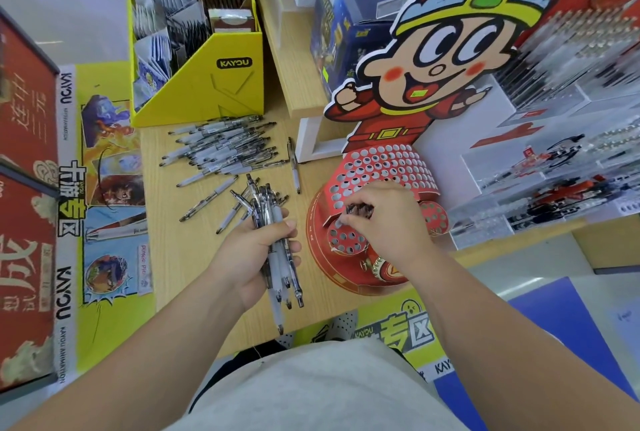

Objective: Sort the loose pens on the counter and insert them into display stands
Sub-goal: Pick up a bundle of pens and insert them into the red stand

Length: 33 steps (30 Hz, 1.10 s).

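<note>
My left hand (258, 250) grips a bundle of clear pens (273, 243), their tips pointing toward me over the wooden counter (180, 257). More loose pens (225, 150) lie in a heap farther back, with several strays (207, 200) between. My right hand (384, 219) is over the red cartoon display stand (381, 167), fingers curled, pinching a pen end (338, 221) at a hole in the stand's lower tier (346, 240). Several dark pen tops (360, 210) stick up by my fingers. Most holes above look unfilled.
A yellow card box (207, 84) stands behind the pen heap. Red boxes (24, 222) line the left edge. Clear acrylic racks of pens (554, 171) fill the right. A wooden shelf edge (294, 77) and a single pen (294, 167) lie behind the stand.
</note>
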Each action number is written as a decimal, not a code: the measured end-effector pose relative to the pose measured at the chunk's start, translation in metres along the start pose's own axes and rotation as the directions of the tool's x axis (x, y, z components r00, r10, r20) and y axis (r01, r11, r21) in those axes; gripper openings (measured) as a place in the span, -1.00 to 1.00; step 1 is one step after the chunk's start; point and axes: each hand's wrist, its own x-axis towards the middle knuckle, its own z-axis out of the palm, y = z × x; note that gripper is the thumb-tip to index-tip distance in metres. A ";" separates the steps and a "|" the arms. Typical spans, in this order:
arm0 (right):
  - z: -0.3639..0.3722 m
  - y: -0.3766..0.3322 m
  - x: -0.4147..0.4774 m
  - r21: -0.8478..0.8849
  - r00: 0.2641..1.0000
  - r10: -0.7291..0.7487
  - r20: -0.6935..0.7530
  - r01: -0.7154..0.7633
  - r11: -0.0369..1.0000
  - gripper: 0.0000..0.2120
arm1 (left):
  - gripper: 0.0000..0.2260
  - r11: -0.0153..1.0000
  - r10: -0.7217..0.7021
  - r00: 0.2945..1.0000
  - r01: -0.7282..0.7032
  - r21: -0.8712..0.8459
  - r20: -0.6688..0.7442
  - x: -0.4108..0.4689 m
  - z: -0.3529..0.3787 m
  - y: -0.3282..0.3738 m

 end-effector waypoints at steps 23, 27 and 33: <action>-0.051 -0.040 0.005 0.371 0.976 0.217 -0.009 -0.198 0.907 -0.81 | -0.83 0.975 0.009 0.954 -0.074 0.208 0.300 -0.018 0.018 0.018; -0.056 -0.055 -0.002 0.609 0.944 0.222 0.243 -0.326 0.723 -0.88 | -0.76 0.945 -0.023 0.905 -0.119 0.305 0.425 -0.022 0.028 0.023; -0.059 -0.052 -0.013 0.718 0.943 0.178 0.282 -0.331 0.612 -0.84 | -0.89 0.926 -0.101 0.846 -0.113 0.361 0.523 -0.026 0.038 0.031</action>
